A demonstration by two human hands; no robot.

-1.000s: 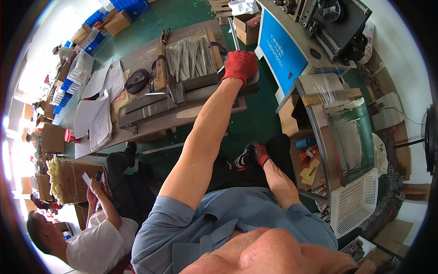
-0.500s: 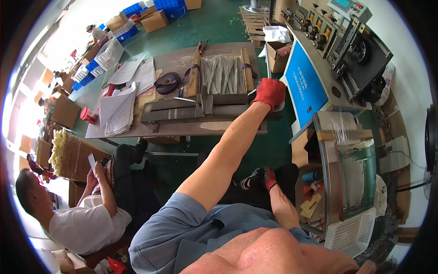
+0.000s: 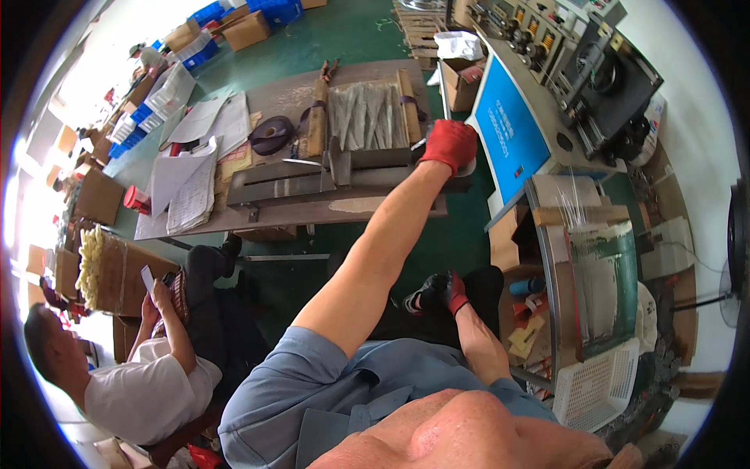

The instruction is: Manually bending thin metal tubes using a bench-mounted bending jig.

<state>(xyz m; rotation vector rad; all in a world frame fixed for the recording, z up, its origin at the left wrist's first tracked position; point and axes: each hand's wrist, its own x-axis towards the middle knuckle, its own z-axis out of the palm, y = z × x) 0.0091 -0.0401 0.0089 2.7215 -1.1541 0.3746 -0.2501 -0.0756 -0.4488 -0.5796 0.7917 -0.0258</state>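
My left hand [image 3: 451, 147], in a red glove, is closed in a fist at the right end of the workbench. It grips a long metal lever [image 3: 446, 98] that runs away from me past the bench edge; the held part is hidden. Beside it, on a metal cutter-like fixture [image 3: 289, 184], a bundle of thin clear strips [image 3: 363, 117] lies between two wooden bars [image 3: 408, 105]. A tall metal plate [image 3: 337, 162] stands at the bundle's near side. My right hand [image 3: 455, 294], in a red and dark glove, rests low by my leg, its fingers not clear.
On the bench [image 3: 164, 225] are papers [image 3: 191, 180], a dark tape roll [image 3: 272, 134] and pliers [image 3: 328, 72]. A blue-fronted machine [image 3: 508, 129] stands right, above a rack with a white basket [image 3: 598, 383]. A seated person [image 3: 148, 383] holds a phone at left.
The whole scene has shifted slightly left and up in the picture. My left hand keeps its place at the lever, and my right hand stays by my leg.
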